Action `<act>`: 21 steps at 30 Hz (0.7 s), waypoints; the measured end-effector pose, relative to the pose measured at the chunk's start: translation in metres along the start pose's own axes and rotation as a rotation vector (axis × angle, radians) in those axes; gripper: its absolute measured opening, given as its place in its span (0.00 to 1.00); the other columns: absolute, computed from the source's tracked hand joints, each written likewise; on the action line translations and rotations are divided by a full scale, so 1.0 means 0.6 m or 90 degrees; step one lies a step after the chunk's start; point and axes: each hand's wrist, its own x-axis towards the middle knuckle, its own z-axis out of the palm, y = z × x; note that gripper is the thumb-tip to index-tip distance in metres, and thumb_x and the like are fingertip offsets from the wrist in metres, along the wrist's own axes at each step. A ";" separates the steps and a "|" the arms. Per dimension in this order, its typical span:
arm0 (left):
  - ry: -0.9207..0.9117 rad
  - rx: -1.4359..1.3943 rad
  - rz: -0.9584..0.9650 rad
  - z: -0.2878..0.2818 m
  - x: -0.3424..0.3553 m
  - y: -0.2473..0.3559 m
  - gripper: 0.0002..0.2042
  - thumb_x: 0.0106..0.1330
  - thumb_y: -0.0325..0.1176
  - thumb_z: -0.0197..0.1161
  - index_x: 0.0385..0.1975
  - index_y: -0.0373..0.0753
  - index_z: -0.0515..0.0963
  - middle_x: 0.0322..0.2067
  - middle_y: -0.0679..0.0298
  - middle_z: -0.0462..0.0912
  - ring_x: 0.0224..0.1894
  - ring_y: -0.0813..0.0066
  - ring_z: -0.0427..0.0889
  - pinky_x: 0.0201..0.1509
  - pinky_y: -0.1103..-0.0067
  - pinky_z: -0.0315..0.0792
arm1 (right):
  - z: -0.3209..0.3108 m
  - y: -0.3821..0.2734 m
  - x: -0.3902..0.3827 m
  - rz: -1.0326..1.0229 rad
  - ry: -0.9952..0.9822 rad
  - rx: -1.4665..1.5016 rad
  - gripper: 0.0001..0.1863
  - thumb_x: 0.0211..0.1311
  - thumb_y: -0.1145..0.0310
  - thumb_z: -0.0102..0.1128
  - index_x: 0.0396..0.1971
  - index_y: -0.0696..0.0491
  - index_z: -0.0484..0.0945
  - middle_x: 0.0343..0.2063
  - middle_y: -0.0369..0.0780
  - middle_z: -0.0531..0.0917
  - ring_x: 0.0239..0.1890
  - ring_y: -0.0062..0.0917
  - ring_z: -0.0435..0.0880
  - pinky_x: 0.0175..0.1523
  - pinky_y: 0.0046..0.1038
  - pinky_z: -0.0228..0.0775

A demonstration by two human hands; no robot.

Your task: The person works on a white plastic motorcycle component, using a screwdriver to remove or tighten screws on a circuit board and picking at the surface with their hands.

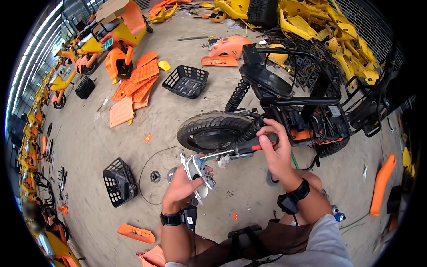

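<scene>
My left hand (179, 186) is closed around a white and grey plastic housing (192, 168) with small metal and blue parts on its right side; its exact kind is unclear. In my right hand (279, 153) is a screwdriver (219, 154) with a red and black handle. Its long shaft points left, and the tip meets or overlaps the housing's upper edge; contact cannot be told for certain. Just beyond both hands lies a stripped black scooter frame (307, 101) on its side, with its wheel (200, 123) and bare wiring showing.
Black plastic baskets (186, 82) (119, 182) lie on the concrete floor. Near the left one are a small sprocket (155, 176) and a thin cable (141, 171). Orange panels (138, 80) are stacked farther left, yellow covers (307, 22) piled at the back right. Scooters (111, 38) line the left.
</scene>
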 end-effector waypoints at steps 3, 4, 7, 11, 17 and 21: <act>-0.001 -0.004 -0.003 0.005 -0.001 0.007 0.27 0.57 0.14 0.60 0.60 0.33 0.67 0.43 0.58 0.83 0.43 0.73 0.82 0.45 0.75 0.78 | 0.000 0.001 -0.012 -0.001 0.031 0.022 0.29 0.63 0.73 0.57 0.64 0.57 0.62 0.49 0.39 0.74 0.41 0.15 0.72 0.49 0.18 0.67; 0.003 -0.001 -0.007 0.005 -0.003 0.007 0.27 0.57 0.14 0.60 0.60 0.33 0.67 0.43 0.58 0.83 0.43 0.72 0.82 0.46 0.75 0.78 | -0.008 0.013 -0.008 -0.083 -0.006 0.019 0.31 0.63 0.77 0.58 0.65 0.57 0.59 0.52 0.40 0.71 0.43 0.17 0.75 0.51 0.23 0.69; -0.007 0.001 -0.011 0.005 -0.004 0.004 0.27 0.57 0.14 0.59 0.60 0.32 0.67 0.43 0.58 0.83 0.44 0.72 0.82 0.46 0.74 0.78 | -0.005 0.010 -0.001 -0.102 -0.014 0.042 0.33 0.61 0.77 0.58 0.66 0.57 0.58 0.54 0.40 0.70 0.45 0.18 0.73 0.53 0.24 0.68; -0.011 0.008 -0.015 0.007 -0.002 0.010 0.27 0.58 0.14 0.59 0.59 0.32 0.67 0.43 0.57 0.83 0.44 0.72 0.82 0.46 0.74 0.78 | -0.007 0.029 -0.010 -0.035 0.009 0.022 0.35 0.62 0.76 0.58 0.67 0.57 0.55 0.55 0.41 0.69 0.46 0.17 0.72 0.53 0.24 0.68; -0.025 0.024 -0.021 0.014 -0.004 0.015 0.27 0.57 0.12 0.58 0.60 0.32 0.67 0.43 0.57 0.83 0.44 0.71 0.82 0.47 0.74 0.78 | 0.003 0.016 -0.004 -0.128 0.026 0.128 0.30 0.63 0.77 0.57 0.65 0.57 0.58 0.47 0.40 0.75 0.45 0.16 0.72 0.48 0.20 0.69; -0.035 -0.033 -0.035 0.021 -0.002 0.019 0.27 0.57 0.12 0.57 0.59 0.33 0.67 0.42 0.56 0.82 0.44 0.70 0.82 0.48 0.73 0.78 | -0.008 0.018 -0.007 -0.087 0.042 0.059 0.31 0.62 0.79 0.56 0.64 0.57 0.56 0.47 0.42 0.75 0.45 0.17 0.73 0.50 0.22 0.71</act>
